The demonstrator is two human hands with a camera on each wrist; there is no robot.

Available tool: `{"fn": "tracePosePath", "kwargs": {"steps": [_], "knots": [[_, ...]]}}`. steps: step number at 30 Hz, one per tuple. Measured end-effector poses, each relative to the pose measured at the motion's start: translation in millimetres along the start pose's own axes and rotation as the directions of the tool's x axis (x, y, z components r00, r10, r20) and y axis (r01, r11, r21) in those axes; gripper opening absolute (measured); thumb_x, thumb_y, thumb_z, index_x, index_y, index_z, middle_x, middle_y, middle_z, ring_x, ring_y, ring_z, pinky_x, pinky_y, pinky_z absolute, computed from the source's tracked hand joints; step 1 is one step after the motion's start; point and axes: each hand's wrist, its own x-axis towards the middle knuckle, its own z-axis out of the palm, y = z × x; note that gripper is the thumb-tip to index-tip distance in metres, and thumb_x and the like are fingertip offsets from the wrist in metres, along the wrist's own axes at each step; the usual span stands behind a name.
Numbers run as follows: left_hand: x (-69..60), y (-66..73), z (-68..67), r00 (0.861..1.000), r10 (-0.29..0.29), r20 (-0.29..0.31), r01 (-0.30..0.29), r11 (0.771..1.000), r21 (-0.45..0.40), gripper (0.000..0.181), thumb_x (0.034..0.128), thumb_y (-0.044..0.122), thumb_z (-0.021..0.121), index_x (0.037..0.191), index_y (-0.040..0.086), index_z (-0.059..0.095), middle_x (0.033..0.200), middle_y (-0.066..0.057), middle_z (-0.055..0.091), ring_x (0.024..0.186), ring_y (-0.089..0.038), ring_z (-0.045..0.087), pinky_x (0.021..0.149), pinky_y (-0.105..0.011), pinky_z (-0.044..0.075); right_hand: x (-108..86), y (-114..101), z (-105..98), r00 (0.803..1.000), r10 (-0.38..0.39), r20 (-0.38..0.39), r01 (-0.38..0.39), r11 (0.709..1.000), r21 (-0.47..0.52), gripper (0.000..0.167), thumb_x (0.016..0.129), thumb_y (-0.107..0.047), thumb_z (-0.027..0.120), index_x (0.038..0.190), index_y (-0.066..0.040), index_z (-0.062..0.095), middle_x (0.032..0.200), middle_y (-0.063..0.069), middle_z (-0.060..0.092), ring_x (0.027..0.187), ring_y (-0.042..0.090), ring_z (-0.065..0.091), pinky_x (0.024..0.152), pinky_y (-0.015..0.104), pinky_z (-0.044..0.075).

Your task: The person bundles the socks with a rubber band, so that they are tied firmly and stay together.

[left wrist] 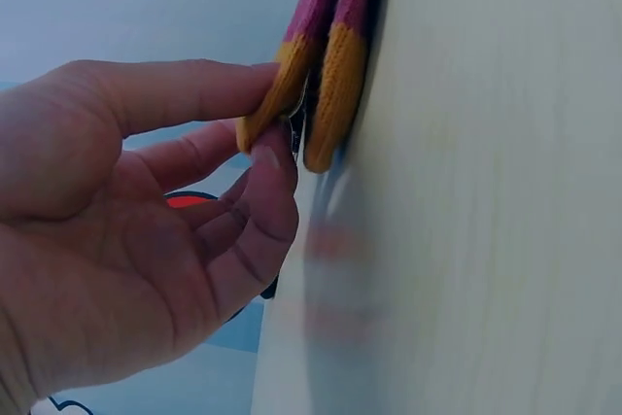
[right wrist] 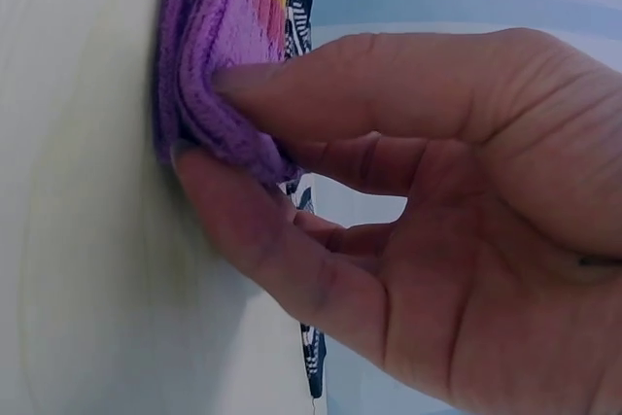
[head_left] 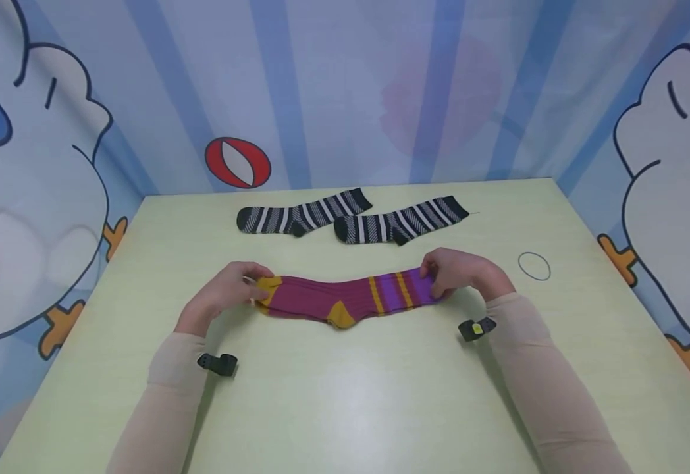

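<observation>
A maroon sock [head_left: 315, 299] with yellow toe and heel and a purple striped cuff lies stretched sideways between both hands. The left hand [head_left: 226, 289] pinches its yellow toe; in the left wrist view two yellow toe layers [left wrist: 335, 94] show, the nearer one between thumb and fingers of the left hand [left wrist: 146, 191]. At the other end the right hand [head_left: 457, 271] holds the purple cuff. Seen from the right wrist, the thumb of the right hand [right wrist: 418, 191] presses on the folded purple edge [right wrist: 209, 75], with fingertips beneath it.
Two black-and-white striped socks, one at left [head_left: 274, 220] and one at right [head_left: 410, 222], lie behind the maroon sock, their ends meeting or overlapping. A thin dark ring [head_left: 534, 266] is at the right of the pale table [head_left: 345, 408]. A patterned curtain [head_left: 345, 85] stands behind.
</observation>
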Motion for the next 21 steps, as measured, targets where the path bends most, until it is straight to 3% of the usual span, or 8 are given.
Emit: {"fn": "tracePosePath", "kwargs": {"steps": [4,11,21], "knots": [[-0.9,-1.1,-5.0,1.0,0.016,0.023,-0.016,0.999,0.033,0.04,0.0903,0.009,0.07,0.129,0.004,0.062,0.131,-0.018,0.055,0.105,-0.03,0.056,0.08,-0.035,0.049,2.1,3.9,-1.1,1.0,-0.005,-0.001,0.005,1.0,-0.006,0.04,0.073,0.008,0.07,0.111,0.002,0.059,0.115,0.02,0.059,0.098,0.028,0.058,0.073,0.032,0.056],[-1.8,-4.0,-10.3,0.998,0.029,0.059,-0.03,1.0,0.002,0.041,0.0878,0.014,0.074,0.127,0.008,0.064,0.127,-0.015,0.053,0.105,-0.03,0.051,0.078,-0.035,0.048,5.4,9.8,-2.5,1.0,-0.006,0.013,0.006,1.0,0.017,0.04,0.073,0.007,0.07,0.111,0.002,0.059,0.116,0.019,0.058,0.097,0.027,0.057,0.073,0.032,0.056],[0.3,-4.8,-2.4,0.998,0.0,0.067,-0.004,0.998,0.062,0.037,0.0865,0.007,0.075,0.122,0.004,0.063,0.117,-0.015,0.056,0.101,-0.029,0.051,0.077,-0.034,0.047,4.2,9.7,-2.8,1.0,-0.018,0.021,0.018,1.0,0.018,0.04,0.073,0.007,0.07,0.111,0.002,0.058,0.116,0.019,0.058,0.098,0.028,0.059,0.074,0.033,0.056]]}}
